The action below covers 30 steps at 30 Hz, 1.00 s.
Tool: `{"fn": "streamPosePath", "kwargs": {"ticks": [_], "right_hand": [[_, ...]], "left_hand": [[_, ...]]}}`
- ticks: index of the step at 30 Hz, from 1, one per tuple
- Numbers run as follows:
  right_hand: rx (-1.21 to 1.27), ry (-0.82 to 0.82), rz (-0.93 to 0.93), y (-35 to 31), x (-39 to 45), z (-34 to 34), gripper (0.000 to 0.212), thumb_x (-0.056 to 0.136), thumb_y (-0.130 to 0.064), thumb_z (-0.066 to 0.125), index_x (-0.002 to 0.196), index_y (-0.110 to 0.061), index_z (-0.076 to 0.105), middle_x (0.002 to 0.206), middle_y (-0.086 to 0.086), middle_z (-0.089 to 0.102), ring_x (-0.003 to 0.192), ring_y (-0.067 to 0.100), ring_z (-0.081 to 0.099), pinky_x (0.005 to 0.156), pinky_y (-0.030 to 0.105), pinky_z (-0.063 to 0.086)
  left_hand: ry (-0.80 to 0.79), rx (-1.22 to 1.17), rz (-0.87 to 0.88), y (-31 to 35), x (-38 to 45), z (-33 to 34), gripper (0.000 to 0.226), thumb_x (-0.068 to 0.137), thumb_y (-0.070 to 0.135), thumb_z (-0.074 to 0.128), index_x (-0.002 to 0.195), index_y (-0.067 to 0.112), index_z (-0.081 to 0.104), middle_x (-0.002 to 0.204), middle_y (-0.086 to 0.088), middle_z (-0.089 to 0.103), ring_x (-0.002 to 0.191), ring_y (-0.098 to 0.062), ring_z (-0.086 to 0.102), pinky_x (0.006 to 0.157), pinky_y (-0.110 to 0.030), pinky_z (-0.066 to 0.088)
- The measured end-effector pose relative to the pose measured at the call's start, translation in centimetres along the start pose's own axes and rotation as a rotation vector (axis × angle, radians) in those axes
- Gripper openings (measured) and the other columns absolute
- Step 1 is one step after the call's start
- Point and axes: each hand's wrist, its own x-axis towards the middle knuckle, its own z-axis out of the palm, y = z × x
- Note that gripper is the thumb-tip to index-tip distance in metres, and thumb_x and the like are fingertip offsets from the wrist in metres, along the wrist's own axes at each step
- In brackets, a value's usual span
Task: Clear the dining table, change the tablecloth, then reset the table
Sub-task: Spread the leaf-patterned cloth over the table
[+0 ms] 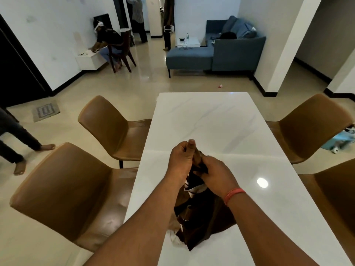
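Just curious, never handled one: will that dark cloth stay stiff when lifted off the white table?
Probably floppy: the dark cloth hangs in folds from both hands. Likely light, since fingertips alone hold it up. It may slide easily on the glossy table.

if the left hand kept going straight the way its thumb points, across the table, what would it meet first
Nothing close by, it seems. The left hand grips the bunched cloth, and ahead of it lies only bare white table up to the far edge. Depth is hard to judge from this view.
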Motion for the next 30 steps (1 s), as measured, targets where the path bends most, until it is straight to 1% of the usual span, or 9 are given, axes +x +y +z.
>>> {"fn": "streamPosePath", "kwargs": {"ticks": [2,5,11,16,21,24,26,28,30], "right_hand": [[-0.093,0.024,0.021,-1.0,0.1,0.4,0.023,0.095,-0.027,0.055,0.117,-0.027,0.061,0.100,-0.002,0.069,0.091,0.021,0.065,0.083,0.036,0.055],[-0.265,0.038,-0.001,-2.4,0.0,0.7,0.022,0.101,-0.027,0.046,0.113,-0.021,0.063,0.096,0.003,0.069,0.089,0.026,0.065,0.080,0.037,0.055],[-0.183,0.080,0.043,-3.9,-0.4,1.4,0.031,0.105,-0.029,0.037,0.119,-0.022,0.064,0.111,0.002,0.070,0.100,0.023,0.064,0.088,0.038,0.052],[-0.192,0.085,0.002,-4.2,-1.5,0.9,0.031,0.105,-0.029,0.038,0.125,-0.026,0.062,0.112,-0.001,0.069,0.102,0.021,0.064,0.092,0.035,0.053],[-0.205,0.083,0.032,-3.0,-1.7,-2.4,0.025,0.103,-0.023,0.048,0.121,-0.020,0.065,0.110,0.004,0.070,0.101,0.025,0.066,0.096,0.037,0.053],[-0.158,-0.018,0.074,-1.5,-2.5,-3.6,0.017,0.098,-0.023,0.054,0.109,-0.019,0.068,0.105,0.004,0.070,0.097,0.026,0.066,0.091,0.035,0.053],[0.013,-0.109,0.087,-0.3,-3.3,-2.7,0.022,0.097,-0.033,0.056,0.115,-0.024,0.065,0.111,0.000,0.068,0.102,0.022,0.064,0.092,0.034,0.052],[-0.035,-0.227,0.099,1.3,-4.0,-1.3,0.038,0.093,-0.040,0.061,0.128,-0.026,0.057,0.119,0.000,0.061,0.106,0.022,0.061,0.094,0.031,0.050],[-0.116,-0.240,0.147,3.1,-4.2,-0.2,0.039,0.092,-0.039,0.063,0.126,-0.021,0.058,0.118,0.004,0.062,0.103,0.024,0.061,0.091,0.029,0.049]], "left_hand": [[-0.012,0.080,0.059,0.6,0.0,-1.3,0.067,0.071,0.079,0.052,0.073,0.012,0.055,0.061,0.003,0.058,0.063,-0.014,0.058,0.071,-0.037,0.052],[0.040,0.096,0.079,0.9,0.4,-3.6,0.060,0.075,0.072,0.055,0.073,0.013,0.051,0.064,0.001,0.054,0.064,-0.015,0.054,0.070,-0.037,0.052],[0.026,0.050,0.051,1.1,0.2,-5.8,0.070,0.070,0.082,0.058,0.074,0.013,0.052,0.074,-0.016,0.057,0.068,-0.036,0.060,0.069,-0.049,0.058],[0.037,0.001,0.021,0.6,1.0,-6.0,0.076,0.065,0.088,0.062,0.072,0.012,0.055,0.089,-0.031,0.064,0.087,-0.050,0.066,0.080,-0.063,0.055],[0.114,-0.068,0.027,4.1,-0.1,-3.5,0.051,0.086,0.064,0.058,0.073,0.016,0.053,0.072,-0.006,0.058,0.072,-0.022,0.060,0.081,-0.047,0.060],[0.217,-0.134,-0.045,5.3,-0.2,-2.0,0.047,0.092,0.060,0.054,0.078,0.015,0.053,0.067,0.000,0.050,0.068,-0.017,0.051,0.072,-0.031,0.051],[0.194,-0.225,-0.084,6.2,-0.6,-0.7,0.045,0.091,0.058,0.057,0.079,0.014,0.054,0.059,0.004,0.048,0.062,-0.014,0.049,0.071,-0.029,0.047],[0.158,-0.315,-0.088,7.1,-1.3,1.1,0.041,0.091,0.054,0.061,0.080,0.015,0.056,0.054,0.007,0.047,0.057,-0.011,0.049,0.070,-0.028,0.047],[0.149,-0.395,-0.078,8.0,-2.2,2.7,0.035,0.092,0.050,0.063,0.081,0.016,0.060,0.058,0.008,0.050,0.059,-0.009,0.049,0.072,-0.026,0.048]]}}
